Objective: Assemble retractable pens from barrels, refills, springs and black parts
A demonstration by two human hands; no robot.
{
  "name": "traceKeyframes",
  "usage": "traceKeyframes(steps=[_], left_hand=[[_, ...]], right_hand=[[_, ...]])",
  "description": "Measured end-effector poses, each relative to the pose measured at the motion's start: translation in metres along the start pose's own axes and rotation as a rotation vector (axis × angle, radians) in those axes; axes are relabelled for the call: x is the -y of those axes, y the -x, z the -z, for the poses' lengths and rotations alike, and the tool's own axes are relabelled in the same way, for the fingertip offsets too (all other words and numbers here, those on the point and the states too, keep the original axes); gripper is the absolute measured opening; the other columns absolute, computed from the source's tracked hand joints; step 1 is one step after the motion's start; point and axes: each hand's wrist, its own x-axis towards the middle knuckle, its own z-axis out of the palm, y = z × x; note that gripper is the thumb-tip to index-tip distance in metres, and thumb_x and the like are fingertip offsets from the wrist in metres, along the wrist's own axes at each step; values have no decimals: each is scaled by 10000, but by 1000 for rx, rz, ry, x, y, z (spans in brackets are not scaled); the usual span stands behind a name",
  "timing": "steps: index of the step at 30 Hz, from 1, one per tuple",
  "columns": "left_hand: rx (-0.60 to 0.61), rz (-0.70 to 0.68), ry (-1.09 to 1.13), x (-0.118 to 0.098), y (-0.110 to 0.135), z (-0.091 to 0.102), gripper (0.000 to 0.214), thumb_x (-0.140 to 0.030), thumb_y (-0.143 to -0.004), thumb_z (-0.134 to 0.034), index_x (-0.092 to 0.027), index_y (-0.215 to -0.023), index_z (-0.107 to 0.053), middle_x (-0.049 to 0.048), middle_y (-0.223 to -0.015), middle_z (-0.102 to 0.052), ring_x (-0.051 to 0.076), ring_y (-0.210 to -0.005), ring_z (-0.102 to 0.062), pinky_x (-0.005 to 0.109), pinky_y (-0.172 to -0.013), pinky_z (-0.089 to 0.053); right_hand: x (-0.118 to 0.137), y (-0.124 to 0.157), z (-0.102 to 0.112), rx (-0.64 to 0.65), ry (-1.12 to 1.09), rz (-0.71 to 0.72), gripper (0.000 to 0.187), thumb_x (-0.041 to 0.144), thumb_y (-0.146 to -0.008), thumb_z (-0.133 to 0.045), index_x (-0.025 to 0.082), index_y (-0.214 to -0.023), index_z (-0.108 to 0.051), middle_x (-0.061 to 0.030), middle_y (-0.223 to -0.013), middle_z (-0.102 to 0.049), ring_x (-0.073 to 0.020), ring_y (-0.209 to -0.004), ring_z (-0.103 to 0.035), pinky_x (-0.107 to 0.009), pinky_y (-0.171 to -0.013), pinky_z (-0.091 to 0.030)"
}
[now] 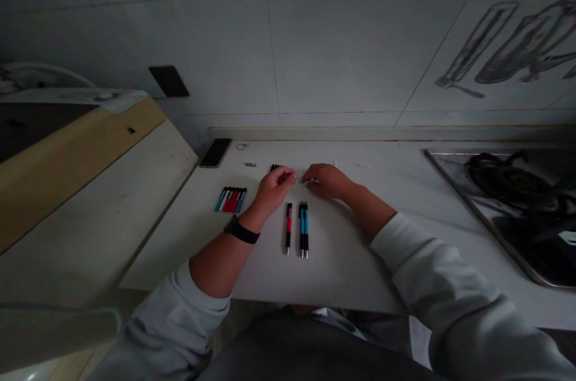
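My left hand (275,186) rests on the white counter (342,261) with its fingers curled in a pinch; what they hold is too small to name. My right hand (324,179) lies close beside it, fingers bent down onto a small white piece (312,180). Just in front of the hands lie a red pen (288,227) and two blue pens (304,228), side by side. A row of several red and blue pen barrels (231,199) sits to the left. Small black parts (275,167) lie behind my left hand.
A dark phone (215,152) lies at the back left of the counter, small springs (250,164) near it. White thin parts (337,164) lie behind my right hand. A gas stove (517,201) fills the right side. A wooden-edged surface (67,159) stands left. Tiled wall behind.
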Motion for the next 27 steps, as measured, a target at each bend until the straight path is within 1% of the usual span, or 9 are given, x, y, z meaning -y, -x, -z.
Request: traceKeyframes(steps=[4,8,12,14,17,19,23,25,27], left_hand=[[1,-11,3,-1,0,-1,218,-394,-934,-660,-181,-963,-701,44,-898,-716,167,-838,-646,287,-776,-511],[-10,4,-11,-2,0,0,233,-409,-927,-661,-183,-962,-704,34,-873,-706,162,-807,-631,274,-738,-497],[-21,11,-27,0,0,1,266,-444,-916,-662,-186,-964,-707,22,-838,-693,159,-768,-614,266,-695,-476],[-13,16,-23,0,0,1,266,-447,-907,-668,-187,-950,-704,20,-827,-686,159,-756,-608,268,-691,-470],[3,14,-14,0,0,0,259,-440,-902,-668,-186,-941,-703,24,-833,-687,161,-765,-610,276,-711,-472],[12,8,-10,-1,0,-1,263,-440,-904,-662,-184,-952,-705,29,-852,-694,164,-783,-618,282,-732,-479],[27,-4,-10,-1,1,-2,286,-459,-908,-659,-184,-967,-706,34,-865,-697,169,-803,-625,290,-751,-489],[38,-7,-12,-1,1,-3,288,-463,-911,-658,-185,-968,-706,31,-855,-695,168,-794,-622,289,-744,-489],[50,-11,-14,-2,1,-4,278,-454,-914,-654,-185,-960,-704,26,-845,-691,162,-776,-615,286,-730,-487]], right_hand=[[6,0,-7,48,-18,57,202,126,-894,-666,203,-1026,-797,-86,-1037,-729,-210,-973,-666,-301,-906,-470],[7,1,1,-31,-39,43,189,120,-928,-609,175,-1031,-758,-91,-1026,-725,-189,-909,-654,-286,-851,-471],[7,8,40,-228,-95,-3,153,173,-955,-591,192,-1026,-726,-63,-962,-733,-174,-837,-645,-280,-791,-474],[3,17,66,-380,-119,-23,140,220,-959,-597,202,-1012,-726,-63,-971,-732,-174,-828,-644,-284,-769,-490],[-16,39,96,-639,-120,-112,172,291,-954,-601,213,-1020,-739,-78,-1010,-722,-194,-876,-661,-308,-767,-530],[-38,57,104,-744,-124,-217,190,337,-930,-618,218,-1011,-743,-84,-1025,-724,-208,-887,-674,-330,-766,-553],[-89,91,91,-789,-134,-453,193,340,-879,-621,207,-958,-737,-81,-967,-747,-211,-823,-690,-361,-782,-566],[-109,104,77,-735,-91,-551,189,304,-865,-615,199,-968,-733,-82,-944,-754,-207,-799,-688,-361,-800,-557],[-121,113,64,-637,-28,-612,252,266,-870,-600,197,-1075,-729,-81,-937,-760,-202,-784,-681,-347,-806,-541]])
